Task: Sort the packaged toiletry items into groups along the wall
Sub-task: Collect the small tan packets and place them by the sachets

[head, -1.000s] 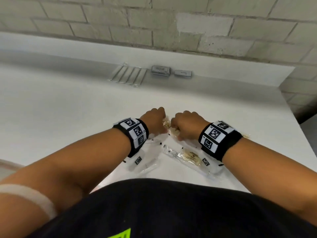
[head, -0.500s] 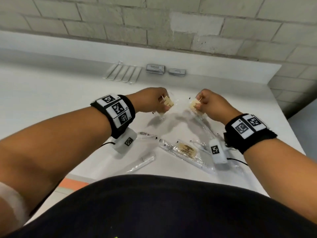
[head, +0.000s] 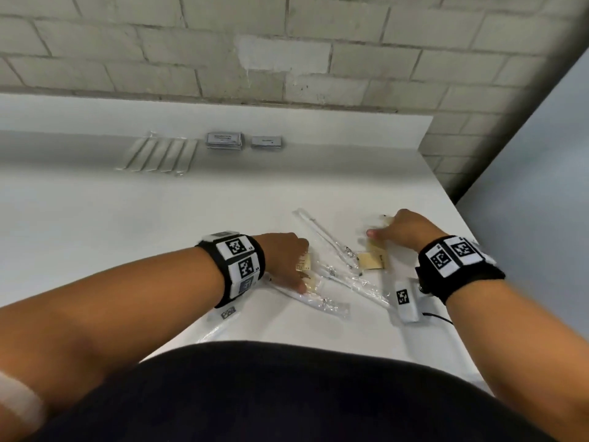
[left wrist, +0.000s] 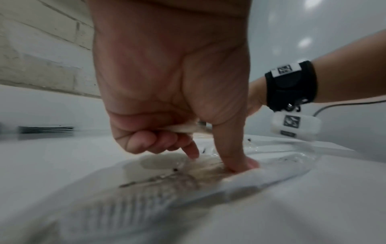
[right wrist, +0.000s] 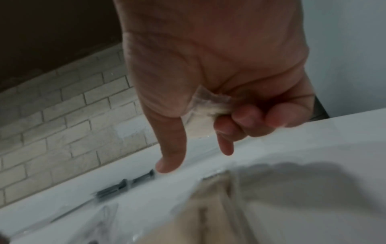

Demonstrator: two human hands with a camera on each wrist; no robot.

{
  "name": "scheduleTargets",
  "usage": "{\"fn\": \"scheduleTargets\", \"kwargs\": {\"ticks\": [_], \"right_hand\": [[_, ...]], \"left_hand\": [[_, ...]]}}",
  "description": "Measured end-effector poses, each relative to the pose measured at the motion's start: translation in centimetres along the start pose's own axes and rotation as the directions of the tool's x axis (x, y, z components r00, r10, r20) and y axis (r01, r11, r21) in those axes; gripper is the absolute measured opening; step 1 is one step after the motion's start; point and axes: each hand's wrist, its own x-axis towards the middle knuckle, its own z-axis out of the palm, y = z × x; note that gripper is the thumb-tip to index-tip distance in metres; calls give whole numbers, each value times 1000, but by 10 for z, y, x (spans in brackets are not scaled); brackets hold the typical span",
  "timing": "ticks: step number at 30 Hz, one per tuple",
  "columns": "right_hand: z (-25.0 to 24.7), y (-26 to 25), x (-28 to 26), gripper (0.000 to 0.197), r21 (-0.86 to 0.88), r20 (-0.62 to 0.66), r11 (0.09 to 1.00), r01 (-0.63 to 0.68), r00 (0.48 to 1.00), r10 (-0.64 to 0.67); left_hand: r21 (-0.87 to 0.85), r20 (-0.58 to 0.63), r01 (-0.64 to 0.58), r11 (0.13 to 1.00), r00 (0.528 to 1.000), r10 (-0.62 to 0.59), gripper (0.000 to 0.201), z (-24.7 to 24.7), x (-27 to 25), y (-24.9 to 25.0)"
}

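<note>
Several clear-wrapped toiletry packets lie loose near the table's front edge. My left hand (head: pixel 288 260) keeps a small whitish packet (left wrist: pixel 183 128) tucked under its curled fingers, while its thumb and forefinger press on a tan-card packet (head: pixel 310 283) lying on the table. My right hand (head: pixel 400 229) grips another small packet (right wrist: pixel 206 105) in its curled fingers; its thumb and forefinger point down over a tan-card packet (head: pixel 371 261). A long clear packet (head: pixel 322 237) lies between the hands.
Against the wall's white ledge sit a row of long clear packets (head: pixel 156 154), a stack of grey sachets (head: pixel 224 141) and a lone grey sachet (head: pixel 266 142). The white table (head: pixel 127 234) ends at the right edge (head: pixel 446 199), close to my right hand.
Both hands were raised and apart, each holding a small packet. They have dropped to the table, and the left thumb and forefinger now press on a further packet.
</note>
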Motion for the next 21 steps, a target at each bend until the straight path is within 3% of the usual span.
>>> {"fn": "scheduleTargets", "kwargs": {"ticks": [4,7,9,11,15,18,21], "right_hand": [[7,1,-8,60,-36,11,990,136,991,-135],[5,-2,-23,53,-15,137,960,280,951,-275],[10,-6,-30,40,-167,215,920,355,924,-317],[17,-10,-33,37,-321,189,865,385,921,-340],[21,-14,-32,25,-406,119,838,365,930,-348],[9,-12,-26,18,-110,80,967,229,972,-221],[-3,-9,-14,34,58,-1,998,5,1000,-5]], "left_hand": [[12,-73,58,998,996,-57,62,-7,10,-7],[-55,-56,89,994,994,-92,64,-11,14,-17],[-51,-33,105,993,994,-107,64,-12,15,-20],[-39,-19,99,994,995,-99,54,-11,17,-19],[-87,18,74,994,997,-73,41,-15,20,-16],[-173,19,56,983,998,-54,36,-19,23,-17],[-255,-19,68,964,997,-75,31,-23,25,-21]]}}
